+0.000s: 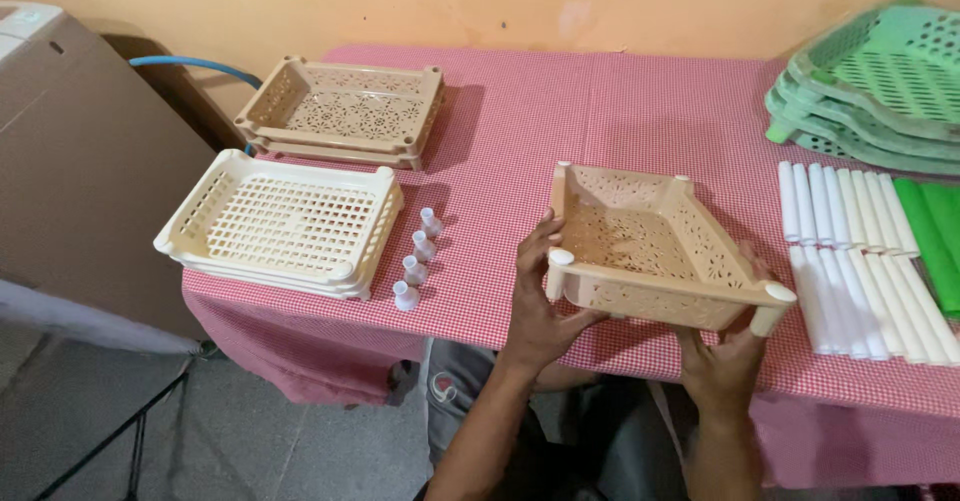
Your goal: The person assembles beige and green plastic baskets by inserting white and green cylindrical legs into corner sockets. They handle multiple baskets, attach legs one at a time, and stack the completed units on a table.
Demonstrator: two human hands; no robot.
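I hold a beige perforated plastic tray [640,246] with both hands, tilted up a little above the red checked tablecloth [560,111]. My left hand [538,296] grips its near left corner, the thumb beside a white corner peg. My right hand [728,351] grips the near right edge from below, close to another corner peg. The tray holds nothing.
A stack of cream trays [285,221] lies at the left front, a stack of beige trays [345,111] behind it. Several small white feet [415,261] stand in a row between. White tubes [860,251], green tubes [935,231] and green trays [880,81] lie at right.
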